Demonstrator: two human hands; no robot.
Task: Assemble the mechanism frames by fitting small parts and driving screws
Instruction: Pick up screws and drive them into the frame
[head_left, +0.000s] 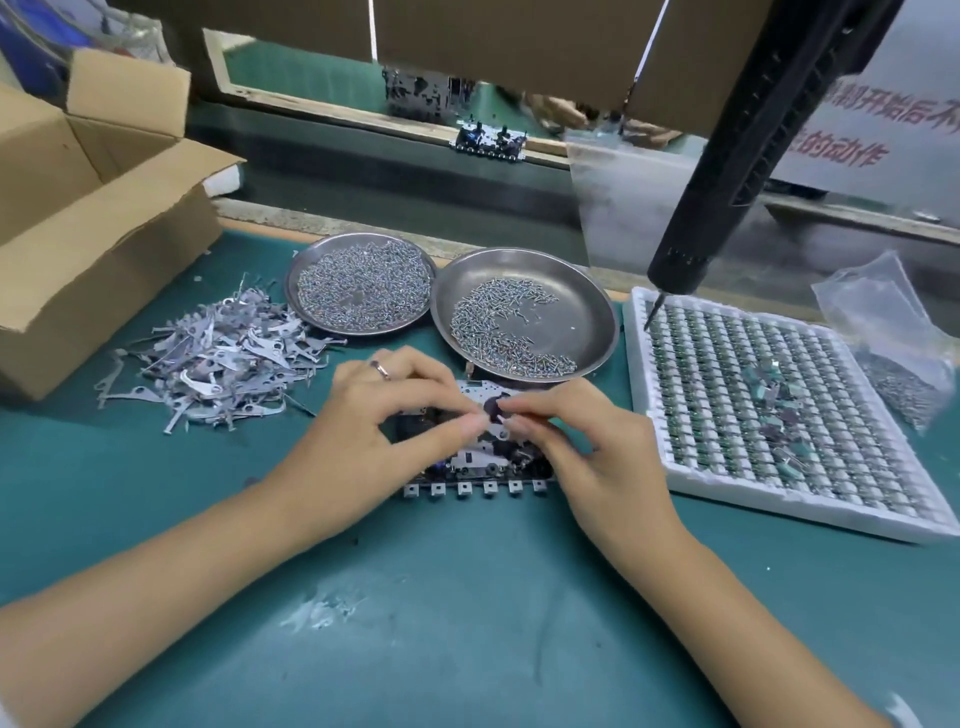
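The mechanism frame (470, 470) is lying flat on the green mat (467, 623), near the middle of the view, with a row of little square tabs along its near edge. Both hands are sitting on top of it. The left hand (374, 421), wearing a ring, is curling its fingers down onto the frame's top, and its thumb and first finger are pinching together. The right hand (582, 441) is coming in from 3 o'clock, and its fingertips are pinching a small dark part (493, 408) right where the two hands are meeting. The part is tiny and a bit blurry, so it may be that both hands are holding it.

At 12 o'clock from the frame, two round metal dishes are sitting side by side, touching. The left dish (311, 260) is holding a thick heap of small screws. The right dish (587, 306) is holding fewer screws, lying in a curved pile. At 10 o'clock, a pile of thin metal levers (218, 358) is lying loose on the mat, and beyond it an open cardboard box (93, 218) is standing. At 3 o'clock, a white tray (810, 506) is lying full of little parts in rows. A black electric screwdriver (737, 171) is hanging down at 1 o'clock, with its tip pointing at the tray's far corner. A clear plastic bag (883, 322) is lying past the tray.
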